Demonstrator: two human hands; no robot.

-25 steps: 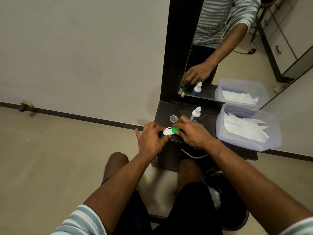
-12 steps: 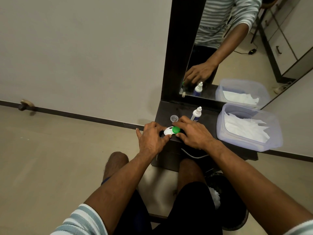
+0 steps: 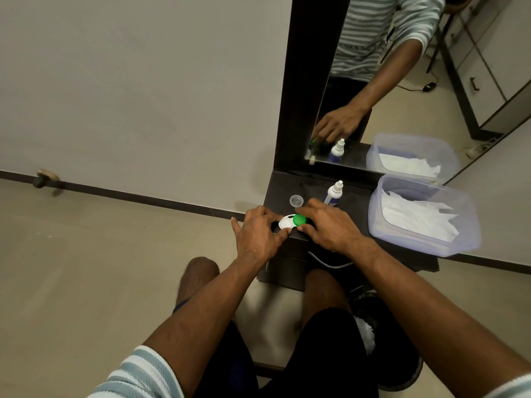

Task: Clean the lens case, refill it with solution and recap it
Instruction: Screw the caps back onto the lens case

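A white lens case [image 3: 286,222] lies on the front left of the dark shelf [image 3: 356,208]. Its right well wears a green cap [image 3: 299,220]. My left hand [image 3: 258,234] pinches the case's left side between thumb and fingers. My right hand [image 3: 330,226] grips the green cap from the right. A small clear cap [image 3: 296,201] rests on the shelf just behind the case. The white and blue solution bottle [image 3: 333,193] stands upright behind my right hand, nozzle uncovered.
A clear plastic tub [image 3: 465,219] holding white tissues sits on the shelf's right end. A dark-framed mirror [image 3: 373,81] rises behind the shelf and reflects my arm. A black bin [image 3: 402,354] with crumpled tissue stands on the floor near my right knee.
Both hands have stayed on the case; my right fingers have shifted slightly around the green cap. The view moved a little.
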